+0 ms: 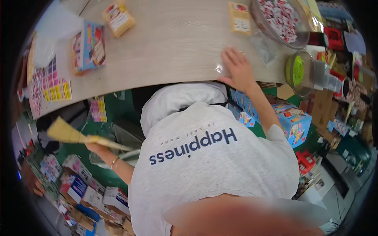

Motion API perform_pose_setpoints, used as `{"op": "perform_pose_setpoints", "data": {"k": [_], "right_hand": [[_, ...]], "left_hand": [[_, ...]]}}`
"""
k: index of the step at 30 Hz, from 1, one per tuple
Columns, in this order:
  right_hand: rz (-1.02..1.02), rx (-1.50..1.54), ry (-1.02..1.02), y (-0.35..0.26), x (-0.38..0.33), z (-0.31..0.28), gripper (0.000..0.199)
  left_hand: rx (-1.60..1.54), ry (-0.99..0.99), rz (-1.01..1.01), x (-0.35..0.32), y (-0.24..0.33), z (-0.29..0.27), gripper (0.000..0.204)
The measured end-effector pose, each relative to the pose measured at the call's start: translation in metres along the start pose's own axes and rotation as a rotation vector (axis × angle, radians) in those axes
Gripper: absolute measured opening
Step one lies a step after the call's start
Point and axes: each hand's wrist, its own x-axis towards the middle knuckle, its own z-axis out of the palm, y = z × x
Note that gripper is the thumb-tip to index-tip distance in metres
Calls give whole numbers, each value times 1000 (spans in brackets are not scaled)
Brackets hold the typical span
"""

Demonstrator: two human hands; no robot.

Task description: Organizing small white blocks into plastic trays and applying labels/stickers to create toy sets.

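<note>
Down at my left side, beyond the table edge, my left hand (94, 144) is closed around a long yellow-tan thing (65, 131). It flares wide at its far left end and narrows through my fingers; its exact kind is unclear. My right hand (238, 70) rests on the tabletop near the front edge, fingers stretched out and slightly apart. Beside its thumb lies a small shiny clear piece of plastic (219, 69). To the right of the fingers is a flat clear plastic bag (264, 49).
Yellow packets (119, 19) and a blue printed box (89, 47) stand on the table (169, 43). At right are a bowl of red-and-white wrapped pieces (279, 21) and a bowl with green contents (299, 70). Blue cartons (293, 122) and open boxes (92, 196) crowd below.
</note>
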Motion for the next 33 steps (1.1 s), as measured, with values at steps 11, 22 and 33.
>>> {"op": "perform_pose_setpoints", "data": {"k": [11,22,33], "right_hand": [[614,-371,267,28,-32,-54,42],[812,-435,89,84,-5,1,81],[808,-558,-91,82,-13,-8,63]], "left_hand": [[-665,168,-807,-58,28,73,32],[-627,-24,-799,-53,7,55,30],[-479,568,-712,-65,-24,59,26]]}}
